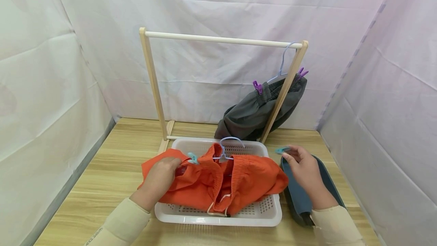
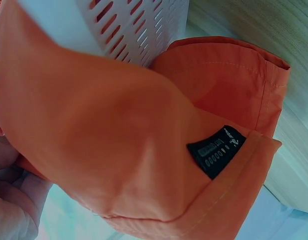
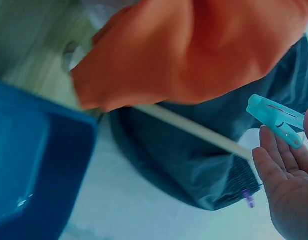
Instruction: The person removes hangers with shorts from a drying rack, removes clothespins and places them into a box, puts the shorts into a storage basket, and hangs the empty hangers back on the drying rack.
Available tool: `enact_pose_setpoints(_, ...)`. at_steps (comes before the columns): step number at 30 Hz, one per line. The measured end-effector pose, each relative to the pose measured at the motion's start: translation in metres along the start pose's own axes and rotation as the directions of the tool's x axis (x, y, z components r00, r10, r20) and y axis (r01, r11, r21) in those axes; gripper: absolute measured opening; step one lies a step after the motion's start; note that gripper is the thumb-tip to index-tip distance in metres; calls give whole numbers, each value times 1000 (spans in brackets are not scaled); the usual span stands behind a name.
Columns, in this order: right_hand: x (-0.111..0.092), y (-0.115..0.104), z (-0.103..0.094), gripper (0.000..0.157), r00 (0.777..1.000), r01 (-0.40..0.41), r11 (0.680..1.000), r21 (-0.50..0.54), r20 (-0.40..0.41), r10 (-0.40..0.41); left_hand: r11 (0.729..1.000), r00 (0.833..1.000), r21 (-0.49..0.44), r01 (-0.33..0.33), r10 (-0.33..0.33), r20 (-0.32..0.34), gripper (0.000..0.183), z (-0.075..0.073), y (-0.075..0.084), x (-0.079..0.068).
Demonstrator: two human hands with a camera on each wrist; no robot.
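Note:
Orange shorts [image 1: 201, 185] with a white drawstring lie across a white plastic basket [image 1: 218, 220]. A light blue hanger [image 1: 223, 151] sits at their waistband, its hook pointing up. A teal clothespin [image 1: 192, 158] stands on the waistband, just beside my left hand [image 1: 160, 177]. That hand pinches the orange fabric; in the left wrist view a black label [image 2: 217, 151] shows near the hem. Over at the right, my right hand [image 1: 305, 172] holds a second teal clothespin [image 3: 276, 120] between thumb and fingers, apart from the shorts.
A wooden rack [image 1: 218, 39] stands behind the basket. Dark grey trousers [image 1: 254, 113] hang at its right end from a blue hanger [image 1: 282, 62] with purple clothespins [image 1: 258, 87]. Below my right hand is a dark blue tray [image 1: 326, 174]. White cloth walls enclose the wooden table [image 1: 99, 185].

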State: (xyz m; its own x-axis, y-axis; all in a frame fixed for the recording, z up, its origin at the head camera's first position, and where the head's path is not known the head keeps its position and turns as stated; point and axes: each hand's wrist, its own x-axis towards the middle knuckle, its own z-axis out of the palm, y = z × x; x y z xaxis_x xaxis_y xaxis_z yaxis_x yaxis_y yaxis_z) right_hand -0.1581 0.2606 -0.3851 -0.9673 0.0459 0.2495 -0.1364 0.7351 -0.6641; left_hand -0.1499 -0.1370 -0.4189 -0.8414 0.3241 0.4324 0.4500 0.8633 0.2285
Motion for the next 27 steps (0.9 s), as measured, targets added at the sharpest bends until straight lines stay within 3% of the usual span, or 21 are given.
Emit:
enact_pose_setpoints(15,18,47,2,52,989,-108,994,-19,99,109,1000,1000,-23,11,-11,4,28,-1,1,0)
enact_pose_setpoints(27,32,65,1,52,976,-158,985,-70,143,166,999,999,-29,32,-31,22,28,-1,2,-1)
